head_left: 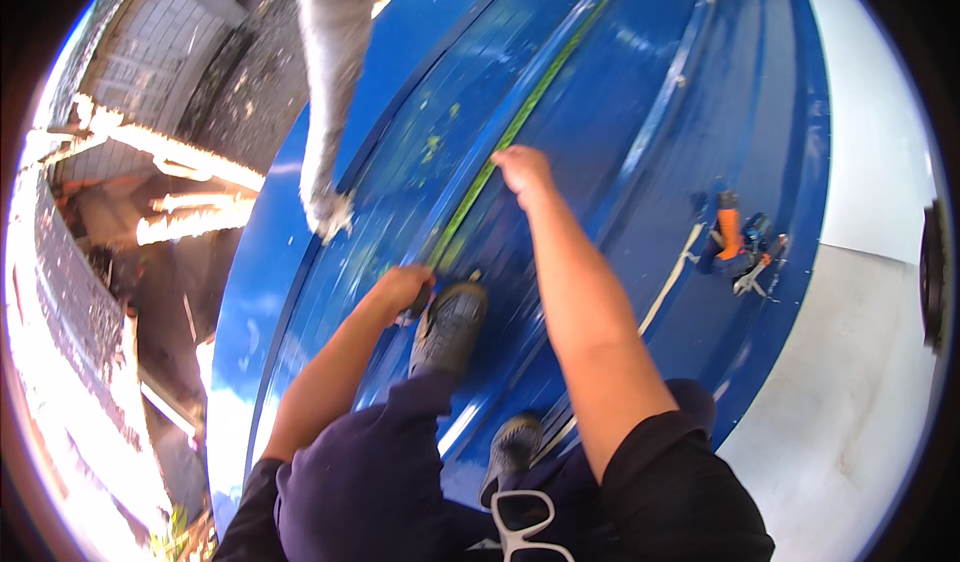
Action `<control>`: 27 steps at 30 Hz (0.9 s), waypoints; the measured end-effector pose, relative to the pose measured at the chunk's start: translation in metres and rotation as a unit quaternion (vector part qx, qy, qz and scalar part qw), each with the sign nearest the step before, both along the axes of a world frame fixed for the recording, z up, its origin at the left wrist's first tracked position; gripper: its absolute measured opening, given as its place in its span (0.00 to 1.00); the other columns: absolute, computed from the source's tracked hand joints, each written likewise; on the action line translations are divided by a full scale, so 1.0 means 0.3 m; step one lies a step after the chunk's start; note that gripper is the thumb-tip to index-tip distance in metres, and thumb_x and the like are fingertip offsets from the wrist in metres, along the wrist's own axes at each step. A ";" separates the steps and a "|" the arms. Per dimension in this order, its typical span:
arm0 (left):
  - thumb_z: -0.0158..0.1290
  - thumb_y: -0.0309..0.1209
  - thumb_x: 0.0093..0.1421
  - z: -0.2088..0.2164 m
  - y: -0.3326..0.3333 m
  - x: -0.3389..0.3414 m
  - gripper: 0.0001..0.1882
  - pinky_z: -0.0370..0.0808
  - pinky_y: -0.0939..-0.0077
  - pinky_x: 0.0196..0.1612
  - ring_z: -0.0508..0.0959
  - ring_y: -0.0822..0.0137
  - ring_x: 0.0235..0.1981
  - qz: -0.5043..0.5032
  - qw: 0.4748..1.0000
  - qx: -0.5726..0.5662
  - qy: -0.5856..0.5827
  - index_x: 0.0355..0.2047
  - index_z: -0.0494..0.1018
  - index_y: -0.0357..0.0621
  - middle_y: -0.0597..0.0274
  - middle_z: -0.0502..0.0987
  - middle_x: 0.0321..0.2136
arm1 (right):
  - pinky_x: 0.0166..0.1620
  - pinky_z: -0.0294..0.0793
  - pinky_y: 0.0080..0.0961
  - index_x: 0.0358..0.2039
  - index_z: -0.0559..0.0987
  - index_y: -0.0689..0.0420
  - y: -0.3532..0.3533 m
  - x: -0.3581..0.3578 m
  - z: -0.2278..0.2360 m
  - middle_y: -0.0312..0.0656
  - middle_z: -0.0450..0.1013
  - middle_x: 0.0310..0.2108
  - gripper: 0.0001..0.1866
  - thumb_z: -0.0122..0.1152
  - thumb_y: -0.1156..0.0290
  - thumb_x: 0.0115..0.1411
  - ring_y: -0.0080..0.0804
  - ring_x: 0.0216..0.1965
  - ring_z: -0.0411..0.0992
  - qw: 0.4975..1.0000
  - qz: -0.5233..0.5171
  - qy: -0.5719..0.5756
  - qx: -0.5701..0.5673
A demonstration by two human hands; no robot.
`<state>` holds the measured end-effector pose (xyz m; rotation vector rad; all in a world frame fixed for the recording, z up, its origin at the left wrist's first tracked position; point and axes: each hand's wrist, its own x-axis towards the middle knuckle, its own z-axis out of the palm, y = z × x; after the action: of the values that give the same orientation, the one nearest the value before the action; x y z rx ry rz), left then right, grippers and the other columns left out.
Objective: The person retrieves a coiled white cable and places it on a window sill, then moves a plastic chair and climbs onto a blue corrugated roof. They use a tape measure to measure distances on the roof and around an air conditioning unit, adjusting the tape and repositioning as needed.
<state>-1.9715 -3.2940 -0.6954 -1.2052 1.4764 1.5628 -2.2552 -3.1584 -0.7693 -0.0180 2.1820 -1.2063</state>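
A yellow-green tape measure blade (520,117) lies stretched along a blue ribbed metal sheet (590,112), running away toward the far edge. My left hand (400,287) is closed around the dark tape measure case (413,307) at the near end, beside my left shoe (450,327). Farther up, my right hand (525,172) has its fingers pinched at the edge of the blade. My right arm reaches forward nearly straight, while the left is bent low.
Tools with an orange handle (729,230) lie in a cluster on the right. A long pale grey thing with a frayed end (330,112) hangs from the top left. Beyond the sheet's left edge are sunlit timbers (190,157) lower down. A white surface (860,362) borders the right.
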 end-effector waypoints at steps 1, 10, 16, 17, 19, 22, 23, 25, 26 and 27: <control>0.48 0.41 0.72 0.001 0.000 0.004 0.15 0.74 0.66 0.22 0.78 0.65 0.23 -0.009 1.000 -0.005 0.015 0.39 0.78 0.44 0.59 0.80 0.29 | 0.51 0.76 0.41 0.43 0.88 0.60 0.001 0.005 0.005 0.48 0.85 0.43 0.14 0.72 0.63 0.63 0.40 0.45 0.80 0.998 -0.024 -0.035 -0.038; 0.48 0.41 0.73 0.028 -0.001 -0.021 0.15 0.76 0.67 0.24 0.79 0.65 0.24 0.021 1.000 0.011 -0.008 0.41 0.78 0.44 0.59 0.81 0.30 | 0.65 0.68 0.47 0.51 0.85 0.60 -0.007 0.006 0.059 0.52 0.79 0.58 0.20 0.72 0.61 0.64 0.44 0.63 0.73 0.991 -0.065 -0.105 -0.047; 0.48 0.41 0.73 0.048 0.002 -0.033 0.14 0.75 0.67 0.23 0.78 0.66 0.24 0.043 0.998 0.024 -0.035 0.41 0.78 0.46 0.61 0.81 0.30 | 0.65 0.68 0.47 0.52 0.85 0.61 -0.012 0.003 0.050 0.53 0.79 0.58 0.20 0.72 0.61 0.65 0.43 0.62 0.74 0.993 -0.059 -0.102 -0.032; 0.48 0.41 0.73 0.048 0.001 -0.034 0.14 0.75 0.66 0.23 0.78 0.66 0.24 0.047 0.998 0.027 -0.033 0.41 0.78 0.46 0.61 0.81 0.30 | 0.65 0.69 0.46 0.52 0.85 0.61 -0.013 0.003 0.047 0.54 0.80 0.57 0.20 0.72 0.62 0.65 0.43 0.62 0.74 0.992 -0.065 -0.104 -0.032; 0.48 0.41 0.73 0.046 0.000 -0.035 0.14 0.75 0.67 0.23 0.78 0.66 0.24 0.042 0.998 0.027 -0.035 0.41 0.78 0.46 0.61 0.81 0.30 | 0.64 0.69 0.45 0.51 0.85 0.61 -0.015 0.002 0.041 0.54 0.80 0.57 0.20 0.73 0.62 0.65 0.43 0.61 0.75 0.994 -0.059 -0.089 -0.028; 0.48 0.41 0.73 0.040 -0.001 -0.035 0.14 0.75 0.67 0.23 0.78 0.66 0.24 0.039 0.998 0.024 -0.034 0.41 0.78 0.46 0.61 0.81 0.30 | 0.64 0.70 0.43 0.51 0.85 0.61 -0.017 -0.001 0.036 0.53 0.80 0.56 0.20 0.73 0.62 0.64 0.43 0.60 0.76 0.995 -0.059 -0.082 -0.016; 0.48 0.41 0.73 0.038 -0.001 -0.035 0.14 0.75 0.67 0.24 0.78 0.66 0.24 0.039 0.998 0.021 -0.036 0.41 0.78 0.46 0.61 0.81 0.30 | 0.63 0.71 0.42 0.51 0.85 0.61 -0.017 -0.001 0.034 0.53 0.81 0.56 0.19 0.73 0.62 0.64 0.43 0.60 0.76 0.995 -0.059 -0.084 -0.010; 0.48 0.41 0.73 0.034 0.000 -0.034 0.14 0.76 0.67 0.24 0.79 0.66 0.25 0.036 0.999 0.018 -0.033 0.40 0.78 0.46 0.60 0.81 0.30 | 0.63 0.71 0.42 0.50 0.85 0.61 -0.017 -0.001 0.030 0.53 0.81 0.55 0.19 0.73 0.62 0.64 0.42 0.59 0.76 0.995 -0.057 -0.080 -0.015; 0.48 0.41 0.73 0.032 0.000 -0.033 0.14 0.76 0.68 0.24 0.79 0.66 0.25 0.035 0.999 0.016 -0.034 0.40 0.78 0.46 0.60 0.81 0.30 | 0.63 0.71 0.42 0.50 0.85 0.62 -0.017 -0.001 0.028 0.53 0.81 0.55 0.19 0.73 0.62 0.64 0.42 0.59 0.76 0.995 -0.058 -0.080 -0.013; 0.48 0.41 0.73 0.030 0.000 -0.033 0.14 0.75 0.67 0.24 0.79 0.66 0.25 0.035 0.999 0.016 -0.033 0.41 0.78 0.46 0.60 0.81 0.30 | 0.63 0.71 0.42 0.50 0.85 0.61 -0.018 0.000 0.026 0.53 0.81 0.55 0.19 0.73 0.62 0.64 0.42 0.59 0.77 0.995 -0.058 -0.076 -0.012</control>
<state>-1.9813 -3.2940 -0.6863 -1.2900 1.3748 1.5719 -2.2553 -3.1637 -0.7615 0.1868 2.0582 -1.2559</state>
